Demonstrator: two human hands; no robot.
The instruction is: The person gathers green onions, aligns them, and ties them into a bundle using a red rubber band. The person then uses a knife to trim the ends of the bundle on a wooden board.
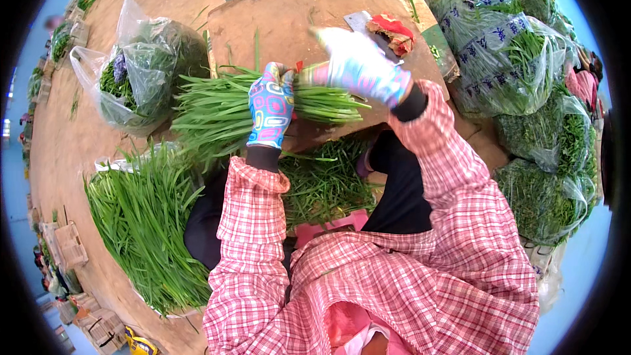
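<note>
A bunch of long flat green leaves, probably garlic chives, lies across the near part of a brown board, its leafy ends to the left and pale stems to the right. My left hand, in a patterned glove, grips the bunch around its middle, with a bit of red band showing beside the fingers. To the right, my right hand, gloved and blurred by motion, is above the stems; its fingers and anything in them cannot be made out. A red cloth and a flat metal blade lie behind it.
A big pile of loose leaves stands at the left. A clear plastic bag of greens sits left of the board, and several filled bags are stacked at the right. Cut leaves cover the ground between my legs, by a pink stool.
</note>
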